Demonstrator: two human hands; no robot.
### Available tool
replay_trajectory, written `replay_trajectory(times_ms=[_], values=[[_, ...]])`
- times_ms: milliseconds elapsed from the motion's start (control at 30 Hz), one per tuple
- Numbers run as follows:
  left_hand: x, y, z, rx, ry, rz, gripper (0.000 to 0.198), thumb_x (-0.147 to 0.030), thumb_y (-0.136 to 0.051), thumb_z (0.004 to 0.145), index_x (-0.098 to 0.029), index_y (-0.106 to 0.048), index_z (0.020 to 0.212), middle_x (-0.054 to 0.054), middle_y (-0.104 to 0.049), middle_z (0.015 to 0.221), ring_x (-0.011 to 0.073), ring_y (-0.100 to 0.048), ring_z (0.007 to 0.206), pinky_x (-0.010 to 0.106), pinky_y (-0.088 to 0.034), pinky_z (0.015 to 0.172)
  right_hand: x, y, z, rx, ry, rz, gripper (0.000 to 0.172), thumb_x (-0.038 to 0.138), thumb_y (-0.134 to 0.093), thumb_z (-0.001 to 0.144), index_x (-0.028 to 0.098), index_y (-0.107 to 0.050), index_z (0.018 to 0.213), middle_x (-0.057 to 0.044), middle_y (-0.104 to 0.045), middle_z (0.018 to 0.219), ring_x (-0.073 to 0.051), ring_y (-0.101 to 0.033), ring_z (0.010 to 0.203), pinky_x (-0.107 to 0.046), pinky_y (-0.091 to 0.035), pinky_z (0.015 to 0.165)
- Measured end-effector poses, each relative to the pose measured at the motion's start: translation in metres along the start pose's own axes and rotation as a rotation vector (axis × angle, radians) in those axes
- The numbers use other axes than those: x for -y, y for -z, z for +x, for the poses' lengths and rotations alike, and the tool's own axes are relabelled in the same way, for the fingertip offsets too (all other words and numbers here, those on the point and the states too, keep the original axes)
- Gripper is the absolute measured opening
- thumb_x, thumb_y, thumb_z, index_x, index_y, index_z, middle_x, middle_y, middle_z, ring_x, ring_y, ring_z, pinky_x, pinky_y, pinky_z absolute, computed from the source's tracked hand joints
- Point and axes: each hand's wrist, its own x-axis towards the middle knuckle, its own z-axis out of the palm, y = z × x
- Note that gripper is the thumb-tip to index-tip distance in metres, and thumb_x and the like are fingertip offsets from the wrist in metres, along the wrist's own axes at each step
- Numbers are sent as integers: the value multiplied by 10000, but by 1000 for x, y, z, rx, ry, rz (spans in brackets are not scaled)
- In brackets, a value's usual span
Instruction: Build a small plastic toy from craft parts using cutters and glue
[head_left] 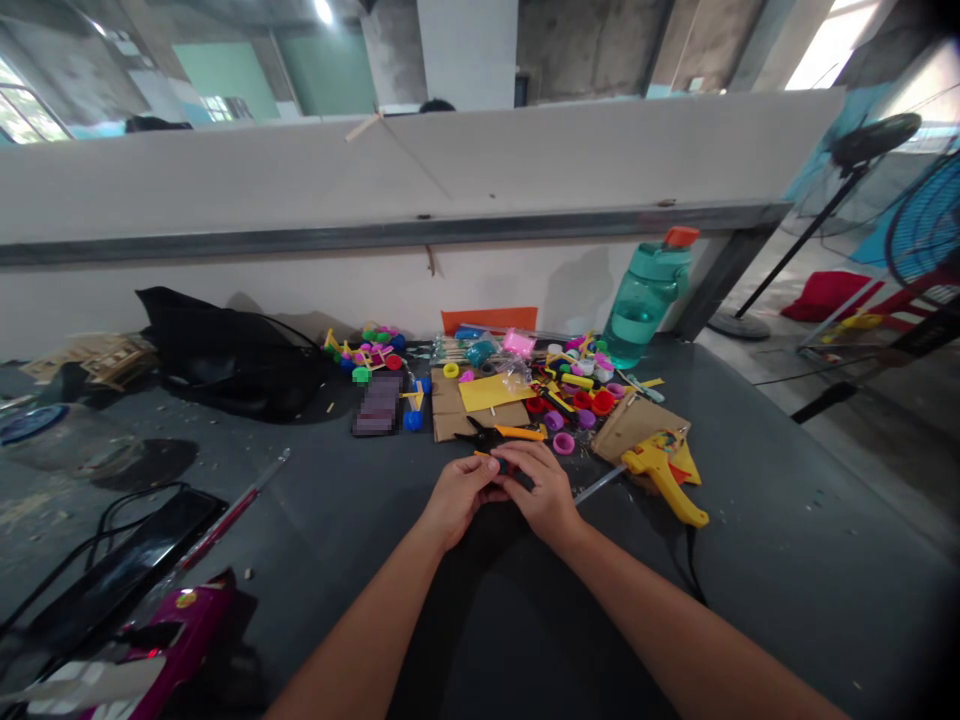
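Observation:
My left hand (pixel 459 497) and my right hand (pixel 544 492) meet over the dark table, fingertips pinched together around a small dark thing whose kind I cannot make out. Just beyond the fingers lie pliers (pixel 517 433) with black jaws and orange-yellow handles. Behind them a piece of cardboard (pixel 448 412) carries a yellow sheet (pixel 495 392). Purple, red and yellow bottle caps (pixel 564 443) are scattered to the right. A yellow glue gun (pixel 666 480) rests right of my right hand, a clear glue stick reaching from it toward my wrist.
A teal water bottle (pixel 637 305) stands at the back right. Toward the left are a phone (pixel 379 405), a small blue-wheeled model (pixel 414 400), a black bag (pixel 225 350), a clear jar (pixel 71 445) and a purple power strip (pixel 191 625). A white partition (pixel 300 180) closes the back.

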Motion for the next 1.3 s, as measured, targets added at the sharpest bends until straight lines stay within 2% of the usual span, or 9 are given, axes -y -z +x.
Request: replay_trajectory(times_ms=[267, 533, 733, 900, 1133, 1300], values=[[-2, -1, 0, -33, 2, -20, 189, -260, -728, 645, -98, -642, 687, 15, -601, 654, 94, -548, 596, 259, -495, 619, 1, 0, -1, 13, -29, 11, 270, 212, -617, 763, 267, -633, 1026, -54, -625, 995, -198, -560, 954, -363, -487, 828], [-3, -2, 1, -41, 4, -60, 237, -330, -695, 678, -103, -653, 731, 31, -620, 668, 115, -563, 613, 282, -503, 611, 0, 2, 0, -16, -28, 0, 251, 191, -601, 764, 262, -647, 1001, -54, -633, 976, -197, -569, 930, -362, -485, 816], [-4, -2, 0, -26, 19, -20, 220, -287, -714, 664, -93, -653, 749, 22, -605, 647, 101, -559, 598, 247, -498, 598, 1, 3, -1, -14, -37, 6, 238, 202, -608, 766, 268, -651, 991, -52, -627, 982, -198, -563, 947, -370, -483, 830], [0, 1, 2, -29, -6, -46, 186, -268, -713, 668, -102, -638, 708, 2, -581, 629, 84, -537, 569, 254, -503, 595, 4, 3, -1, 26, -43, 20, 303, 222, -603, 767, 265, -612, 1066, -65, -613, 1027, -209, -550, 986, -384, -482, 840], [0, 1, 1, -19, 8, -14, 212, -287, -712, 668, -92, -645, 719, 17, -590, 647, 93, -547, 587, 254, -501, 598, 1, 2, -1, -2, -76, 47, 199, 220, -645, 730, 234, -623, 928, -64, -615, 986, -204, -559, 951, -343, -505, 767], [-1, 0, 1, -48, 2, -28, 229, -299, -723, 652, -91, -648, 713, 18, -599, 640, 85, -537, 566, 237, -486, 582, 4, 3, 0, 26, -47, 26, 276, 234, -656, 721, 237, -614, 993, -68, -613, 1008, -211, -552, 976, -364, -488, 814]])
